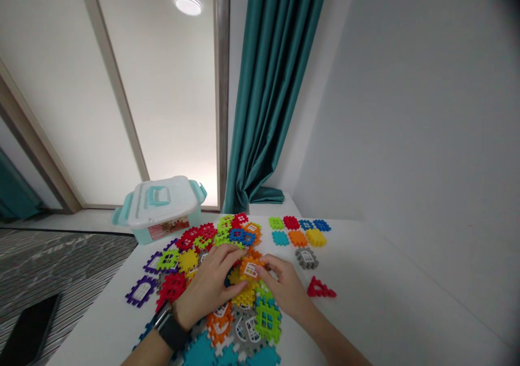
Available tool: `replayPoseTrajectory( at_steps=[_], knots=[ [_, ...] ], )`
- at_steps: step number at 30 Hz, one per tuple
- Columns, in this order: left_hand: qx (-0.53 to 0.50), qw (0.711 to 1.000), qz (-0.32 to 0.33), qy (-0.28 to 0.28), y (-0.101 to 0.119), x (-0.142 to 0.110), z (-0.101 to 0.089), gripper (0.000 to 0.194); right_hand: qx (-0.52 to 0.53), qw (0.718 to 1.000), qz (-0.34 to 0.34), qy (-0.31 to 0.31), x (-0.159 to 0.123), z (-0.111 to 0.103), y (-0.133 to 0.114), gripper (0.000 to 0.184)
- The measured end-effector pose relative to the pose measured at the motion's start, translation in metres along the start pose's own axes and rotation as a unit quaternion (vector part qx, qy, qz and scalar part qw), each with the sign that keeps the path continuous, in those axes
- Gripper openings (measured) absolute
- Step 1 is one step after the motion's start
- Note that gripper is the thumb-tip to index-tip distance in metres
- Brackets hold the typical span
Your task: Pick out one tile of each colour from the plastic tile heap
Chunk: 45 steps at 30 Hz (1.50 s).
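Observation:
A heap of colourful interlocking plastic tiles point(203, 236) lies on a white table point(385, 301). My left hand point(209, 287), with a black watch on the wrist, rests on the heap, its fingers curled over the tiles. My right hand point(286, 287) pinches an orange tile with a white window point(249, 269) between thumb and fingers; the left fingertips touch the same tile. A green window tile point(267, 318) and an orange one point(219, 322) lie just below my hands.
Several tiles point(298, 230) lie sorted in rows at the back, with a grey tile point(306, 257) and a red triangle point(320, 288) to the right. A white lidded box point(160, 206) stands behind the table. A black phone point(28, 331) lies at the left. Teal curtain point(272, 84) behind.

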<state>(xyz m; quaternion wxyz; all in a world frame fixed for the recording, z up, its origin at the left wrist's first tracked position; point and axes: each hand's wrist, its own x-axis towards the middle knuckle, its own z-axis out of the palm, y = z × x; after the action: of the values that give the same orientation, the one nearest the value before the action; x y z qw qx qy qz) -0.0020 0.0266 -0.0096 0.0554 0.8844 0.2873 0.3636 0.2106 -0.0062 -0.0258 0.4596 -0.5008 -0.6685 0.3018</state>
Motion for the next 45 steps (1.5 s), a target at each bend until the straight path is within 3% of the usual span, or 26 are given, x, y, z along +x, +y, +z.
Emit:
replayPoseTrajectory(
  at_steps=[2, 6, 9, 13, 16, 19, 24, 37, 45],
  knots=[
    [0.016, 1.000, 0.016, -0.006, 0.000, 0.000, 0.000, 0.049, 0.033, 0.999, 0.019, -0.008, 0.000, 0.001, 0.005, 0.025],
    [0.051, 0.998, 0.038, -0.014, -0.003, -0.001, 0.000, 0.043, 0.104, 0.993, 0.038, -0.040, 0.000, 0.005, 0.012, 0.025],
    [0.062, 0.997, 0.042, -0.007, -0.008, -0.001, -0.001, 0.045, 0.124, 0.992, 0.029, -0.016, 0.000, 0.005, 0.011, 0.024],
    [0.051, 0.999, 0.012, 0.014, -0.015, -0.003, -0.003, 0.045, -0.011, 0.997, -0.069, 0.024, -0.003, -0.002, 0.002, 0.028],
    [0.033, 0.999, -0.007, 0.018, -0.020, -0.003, -0.004, 0.042, -0.145, 0.972, -0.184, 0.004, -0.006, -0.008, -0.003, 0.035],
    [0.025, 0.999, -0.010, 0.018, -0.022, -0.004, -0.003, 0.042, -0.217, 0.946, -0.237, -0.024, -0.007, -0.011, -0.002, 0.040],
    [0.034, 0.999, -0.006, 0.010, -0.021, -0.005, -0.002, 0.043, -0.258, 0.935, -0.243, -0.025, -0.008, -0.010, 0.000, 0.034],
    [0.057, 0.998, 0.022, 0.011, -0.017, -0.004, -0.002, 0.043, -0.260, 0.936, -0.238, -0.019, -0.009, -0.010, -0.004, 0.029],
    [0.055, 0.998, 0.029, 0.024, -0.017, -0.005, -0.002, 0.042, -0.278, 0.920, -0.277, 0.009, -0.008, -0.009, 0.000, 0.029]
  ],
)
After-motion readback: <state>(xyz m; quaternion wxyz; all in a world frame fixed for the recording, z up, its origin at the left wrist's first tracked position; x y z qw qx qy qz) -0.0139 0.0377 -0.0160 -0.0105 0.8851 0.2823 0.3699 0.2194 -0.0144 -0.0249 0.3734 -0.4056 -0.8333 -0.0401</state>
